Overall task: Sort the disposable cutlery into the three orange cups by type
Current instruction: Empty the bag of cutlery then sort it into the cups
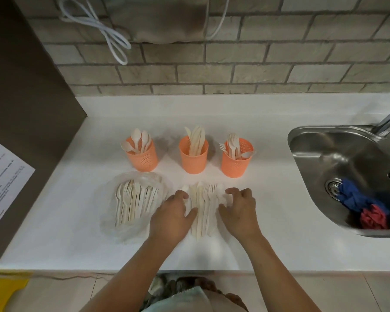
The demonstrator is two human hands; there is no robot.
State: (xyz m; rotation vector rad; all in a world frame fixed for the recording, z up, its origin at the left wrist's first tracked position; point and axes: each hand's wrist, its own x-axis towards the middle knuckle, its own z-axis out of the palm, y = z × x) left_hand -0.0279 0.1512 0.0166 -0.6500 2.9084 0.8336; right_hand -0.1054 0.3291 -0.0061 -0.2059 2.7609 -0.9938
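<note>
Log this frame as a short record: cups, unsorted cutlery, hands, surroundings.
left cup: spoons
middle cup: knives
right cup: forks, plus one spoon-like piece at rim
loose pile: on counter, between the hands
bag: clear, holds unsorted cutlery, left of pile
left hand: at pile's left edge, grip unclear
right hand: at pile's right edge, holds nothing
sink: right, cloths inside

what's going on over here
A person is sorting cutlery on a white counter. The left grip and right grip sit at either side of a loose pile. Behind it, spoons fill the left cup, knives the middle cup, mostly forks the right cup. More waits in a plastic bag.
</note>
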